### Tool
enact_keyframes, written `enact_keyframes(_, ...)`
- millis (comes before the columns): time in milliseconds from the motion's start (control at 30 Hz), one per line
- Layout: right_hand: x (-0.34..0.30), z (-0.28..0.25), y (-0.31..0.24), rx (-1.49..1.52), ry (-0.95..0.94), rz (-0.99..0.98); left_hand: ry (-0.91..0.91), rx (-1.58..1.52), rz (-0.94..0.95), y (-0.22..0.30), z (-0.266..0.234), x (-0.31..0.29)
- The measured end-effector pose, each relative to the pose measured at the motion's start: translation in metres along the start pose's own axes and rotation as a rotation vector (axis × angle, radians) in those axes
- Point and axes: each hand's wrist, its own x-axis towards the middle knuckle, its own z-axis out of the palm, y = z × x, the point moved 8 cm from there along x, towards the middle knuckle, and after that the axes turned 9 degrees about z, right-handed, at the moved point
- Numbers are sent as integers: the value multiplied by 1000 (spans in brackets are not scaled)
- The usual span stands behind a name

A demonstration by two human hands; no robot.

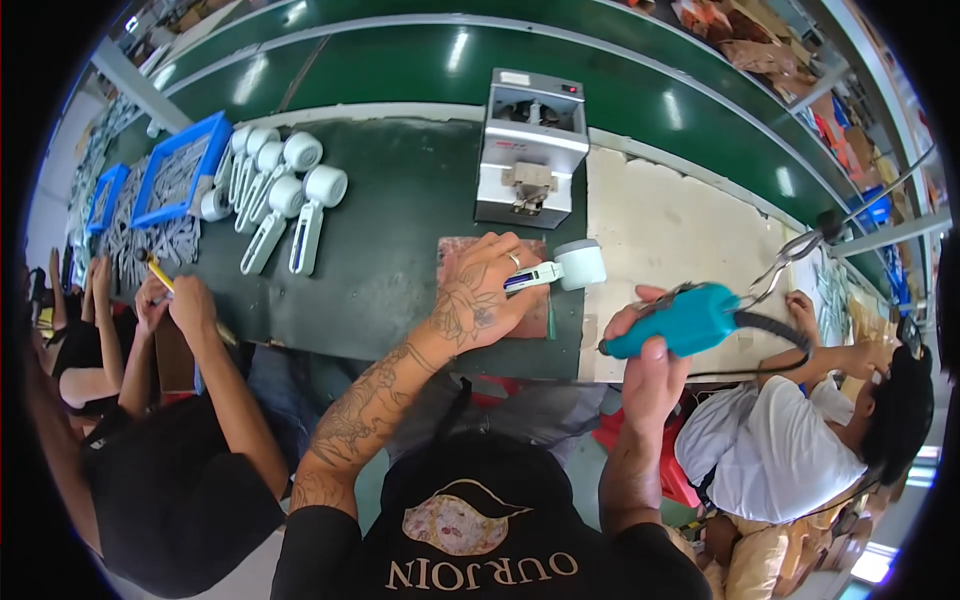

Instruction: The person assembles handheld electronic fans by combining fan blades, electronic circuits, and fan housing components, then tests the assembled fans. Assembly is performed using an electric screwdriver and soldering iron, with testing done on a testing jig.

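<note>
My left hand [478, 295], palm down, grips the handle of a pale mint device with a round cup-like head [582, 264]. The head points right, and the grip lies over a worn reddish pad [455, 256] on the bench. A teal electric screwdriver [685, 318] is in my right hand [652, 370], its tip turned left, below and apart from the device's head. From the screwdriver's rear runs a dark cable, and a metal hanger loop meets it there. Beyond my left hand stands a grey screw feeder [530, 155].
Several similar mint devices [268, 190] lie in a cluster at the left. Farther left are two blue trays [222, 130] and loose grey parts [150, 235]. A pale board [680, 215] covers the right bench. Co-workers sit on both sides; one at left holds a yellow tool [160, 272].
</note>
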Motion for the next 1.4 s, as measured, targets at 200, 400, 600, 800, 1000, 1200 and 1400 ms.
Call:
enact_keyframes(200,58,48,-13,215,-149,-74,-21,-21,61,-32,2,-19)
enact_keyframes(400,123,94,-7,210,-100,-231,-82,-14,72,-34,-1,-8)
enact_keyframes(600,161,120,7,-55,-106,-297,-64,-5,193,-26,4,-16)
enact_keyframes(800,165,125,24,-3,-180,-301,-102,-11,121,-32,11,-12)
enact_keyframes(1000,145,122,20,-53,-148,-136,-48,26,112,-33,5,-14)
enact_keyframes(1200,113,89,12,57,-156,-98,-129,21,45,-41,15,-13)
enact_keyframes(1400,115,89,21,-28,-138,-118,-200,-83,15,-40,15,-11)
